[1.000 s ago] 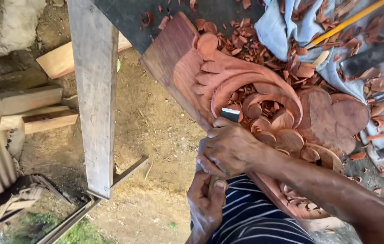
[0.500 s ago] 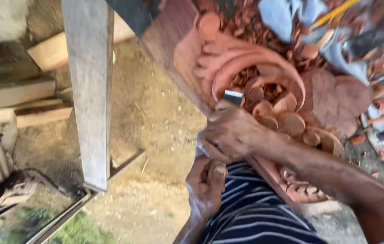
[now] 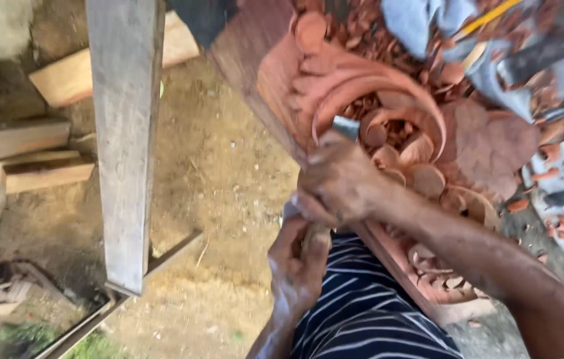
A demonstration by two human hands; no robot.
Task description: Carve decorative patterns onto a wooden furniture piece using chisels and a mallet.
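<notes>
1. the right hand [image 3: 338,183] is clenched around the shaft of a chisel [image 3: 345,127], knuckles up, with the forearm reaching in from the lower right across the carved wooden panel [image 3: 494,143].
2. the chisel's metal tip sticks out just above the right hand's fingers and rests in a curled groove of the reddish carving.
3. the left hand [image 3: 298,262] sits just below the right hand, fingers wrapped around the chisel's lower handle end, its wrist coming up from the bottom of the view beside the striped shirt [image 3: 362,312].
4. the panel lies tilted on the surface, with its edge running diagonally from top centre to lower right; wood chips [image 3: 388,40] are strewn over it.
5. a grey plank [image 3: 126,133] stands to the left, over the dirt floor [image 3: 229,179], with wood blocks [image 3: 43,159] further left.
</notes>
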